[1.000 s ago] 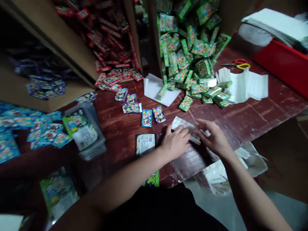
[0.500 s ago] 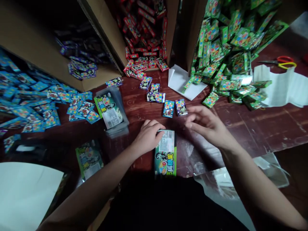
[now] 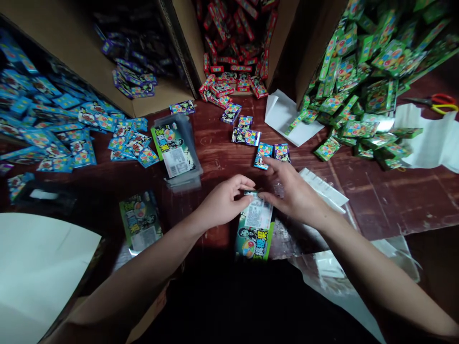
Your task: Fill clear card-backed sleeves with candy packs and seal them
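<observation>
A flat green-and-black printed candy bag (image 3: pixel 253 239) with a white label lies in front of me, its top end between my hands. My left hand (image 3: pixel 225 200) pinches the bag's top edge, thumb on the near side and fingers curled beyond it. My right hand (image 3: pixel 294 193) has thumb and fingers apart. Its thumb is at the label's upper corner, while its fingertips reach over a small blue candy packet (image 3: pixel 263 155); whether they touch it I cannot tell. Beside that lies a purple packet (image 3: pixel 282 152), and other purple packets (image 3: pixel 245 136) lie just beyond.
Cardboard boxes spill red packets (image 3: pixel 233 83), green packets (image 3: pixel 358 114) and purple packets (image 3: pixel 134 79). Blue packets (image 3: pixel 68 134) heap at left. A stack of printed bags (image 3: pixel 175 150) and another bag (image 3: pixel 141 220) lie left. A white strip (image 3: pixel 324 188) and scissors (image 3: pixel 442 102) are right.
My hands have left the white strip at right. My left hand moved to the printed bag's top edge, and my right hand came in beside it. The view shifted too.
</observation>
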Motion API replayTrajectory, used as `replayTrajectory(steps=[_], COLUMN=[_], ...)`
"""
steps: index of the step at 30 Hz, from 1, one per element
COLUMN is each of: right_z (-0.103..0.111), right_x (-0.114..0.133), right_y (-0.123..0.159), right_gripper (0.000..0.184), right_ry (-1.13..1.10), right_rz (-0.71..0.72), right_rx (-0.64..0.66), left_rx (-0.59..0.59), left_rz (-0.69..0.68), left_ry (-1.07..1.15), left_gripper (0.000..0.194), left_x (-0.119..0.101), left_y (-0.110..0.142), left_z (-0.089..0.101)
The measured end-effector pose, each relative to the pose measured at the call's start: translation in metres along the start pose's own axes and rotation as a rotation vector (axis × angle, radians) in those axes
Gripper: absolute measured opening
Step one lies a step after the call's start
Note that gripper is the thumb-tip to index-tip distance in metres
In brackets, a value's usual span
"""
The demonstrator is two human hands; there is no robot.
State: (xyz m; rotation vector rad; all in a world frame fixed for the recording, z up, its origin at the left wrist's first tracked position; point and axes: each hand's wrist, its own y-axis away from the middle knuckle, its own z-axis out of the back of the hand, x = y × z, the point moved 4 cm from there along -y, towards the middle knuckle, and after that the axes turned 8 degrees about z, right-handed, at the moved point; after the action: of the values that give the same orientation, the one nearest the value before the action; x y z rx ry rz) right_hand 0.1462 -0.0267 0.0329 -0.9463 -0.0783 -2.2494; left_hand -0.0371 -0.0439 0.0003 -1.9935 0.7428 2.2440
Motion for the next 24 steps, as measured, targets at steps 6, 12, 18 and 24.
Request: replayTrajectory(steps=[6,12,18,24], right_z=[-0.013,-0.014,-0.014,-0.033], right_x=[0.022,0.010,-0.010,-0.020], right_y=[0.008,0.005,0.035,0.030], right_gripper=[0.072,0.080,0.082,0.065], right_ry=[0.289,0.000,-0.482,-0.700], right_rz=[0.108,0.026,-0.247,-0.375], right_rx=[-0.034,-0.018,-0.584,-0.860], left_rx=[-0.005,-0.074,-0.541,-0.385], left_rz=[-0.003,0.079,0.052,0.073], left_ry=[0.087,0.044,0.411,0.367], left_gripper=[0.037,0.044,0.065,0.058], left_x=[0.004,0.007,0.007,0.033], left_y=[0.002,0.005,0.023,0.050], left_z=[-0.003,0.013,0.074,0.031])
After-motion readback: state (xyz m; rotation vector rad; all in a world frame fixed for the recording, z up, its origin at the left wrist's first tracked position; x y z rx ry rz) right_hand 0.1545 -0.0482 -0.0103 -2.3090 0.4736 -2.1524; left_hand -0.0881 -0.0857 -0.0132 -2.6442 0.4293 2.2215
